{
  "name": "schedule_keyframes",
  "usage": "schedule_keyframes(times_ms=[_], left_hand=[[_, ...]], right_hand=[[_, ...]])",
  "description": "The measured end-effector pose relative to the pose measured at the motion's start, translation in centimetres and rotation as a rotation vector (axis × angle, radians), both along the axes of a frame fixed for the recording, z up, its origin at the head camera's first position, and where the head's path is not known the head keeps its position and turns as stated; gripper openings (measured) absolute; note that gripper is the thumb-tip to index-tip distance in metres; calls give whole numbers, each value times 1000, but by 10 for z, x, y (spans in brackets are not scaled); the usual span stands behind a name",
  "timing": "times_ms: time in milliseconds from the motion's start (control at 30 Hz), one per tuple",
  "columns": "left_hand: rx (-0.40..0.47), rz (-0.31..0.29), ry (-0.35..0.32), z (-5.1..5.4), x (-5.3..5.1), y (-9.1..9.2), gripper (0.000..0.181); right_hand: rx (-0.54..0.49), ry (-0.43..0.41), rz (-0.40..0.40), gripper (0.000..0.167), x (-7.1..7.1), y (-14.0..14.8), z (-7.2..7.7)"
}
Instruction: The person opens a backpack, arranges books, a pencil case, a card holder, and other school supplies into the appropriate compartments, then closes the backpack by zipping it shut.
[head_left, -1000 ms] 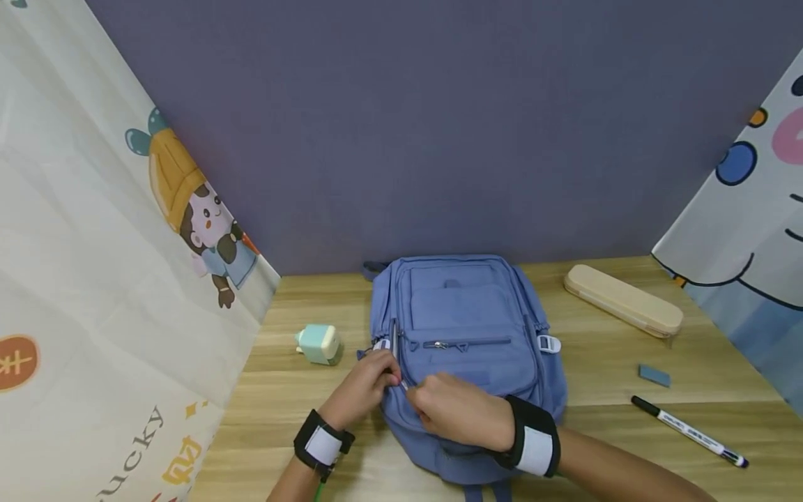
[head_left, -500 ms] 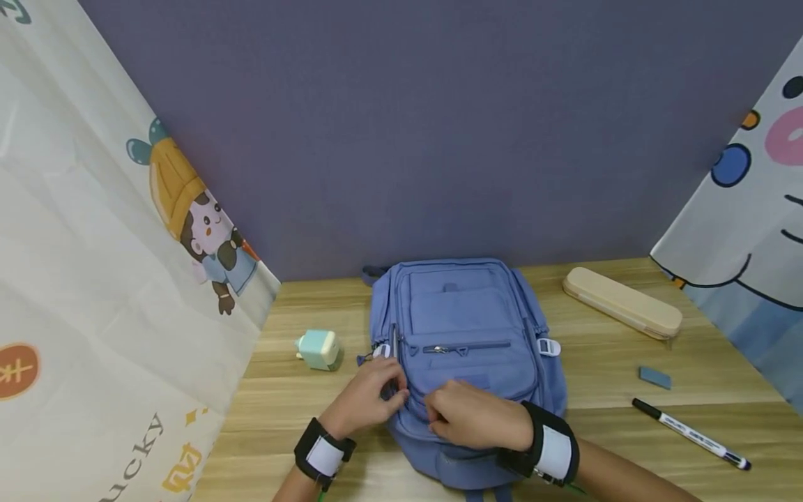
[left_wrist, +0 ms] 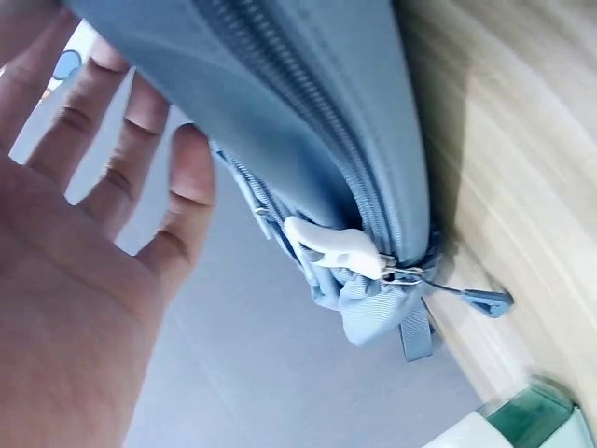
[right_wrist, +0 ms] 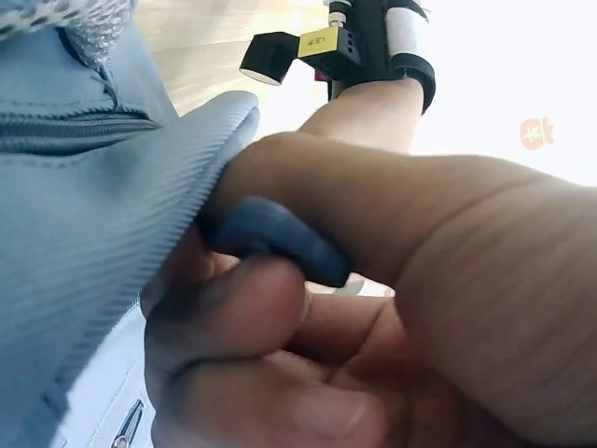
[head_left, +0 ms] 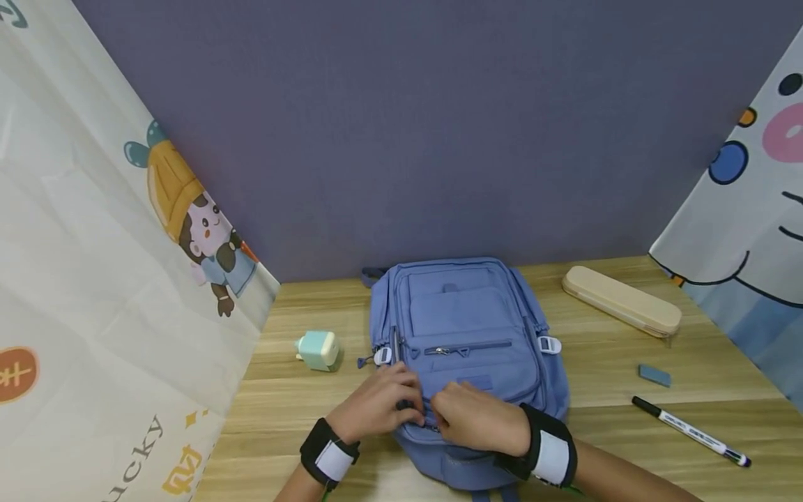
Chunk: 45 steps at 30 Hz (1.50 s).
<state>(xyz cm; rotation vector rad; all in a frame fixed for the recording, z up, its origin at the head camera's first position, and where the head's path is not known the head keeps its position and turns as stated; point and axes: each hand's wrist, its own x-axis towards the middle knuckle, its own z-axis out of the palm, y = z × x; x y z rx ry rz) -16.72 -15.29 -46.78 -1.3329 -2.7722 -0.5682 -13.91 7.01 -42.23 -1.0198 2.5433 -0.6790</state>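
Right grip [head_left: 478,418] on likely zipper pull [right_wrist: 278,237]

Behind the left fingers [left_wrist: 126,168], a black wristband [head_left: 318,445] with white patch [head_left: 334,461], green cable [head_left: 325,496] and yellow-labelled box [right_wrist: 326,50]; behind the right fingers [right_wrist: 238,313], another black-and-white band [head_left: 537,427].

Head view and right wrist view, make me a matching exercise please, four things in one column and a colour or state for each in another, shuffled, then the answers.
Things
1. backpack
2. long case
3. marker
4. right hand

Colours and states
A. beige
B. pinching a blue pull tab
C. white and black
D. mostly blue

Right pairs: 1-D, 2-A, 3-C, 4-B
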Motion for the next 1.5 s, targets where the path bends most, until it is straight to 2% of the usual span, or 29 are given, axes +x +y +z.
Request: schedule_keyframes(times_ms=[67,233,433,567,600,733,933,1033,1233,1500], left_hand=[[-7,-5,16,-1,0,1,14],[-20,-5,70,-4,2,2,15],[7,9,148,-6,2,3,17],[5,47,161,-4,2,2,20],[2,58,164,-4,2,1,21],[-27,79,213,-3,3,3,21],[-45,21,291,-2,5,16,25],[-59,-19,312,-2,5,25,26],[-79,-86,283,0,6,38,12],[-21,-58,176,6,5,42,7]], right_hand=[[-11,-18,-12,47,0,2,1],[-43,-39,-22,36,-2,16,1],[-111,-49,1,26,-9,37,-9],[-106,-42,-35,26,-8,48,-8],[-106,-64,-61,26,-6,50,-4],[-123,-41,-94,26,-3,56,0],[-137,-98,-116,22,-5,58,4],[-135,-86,-110,22,-5,57,4],[-162,-34,-129,21,-1,53,-1],[-169,-12,-197,22,2,56,4]])
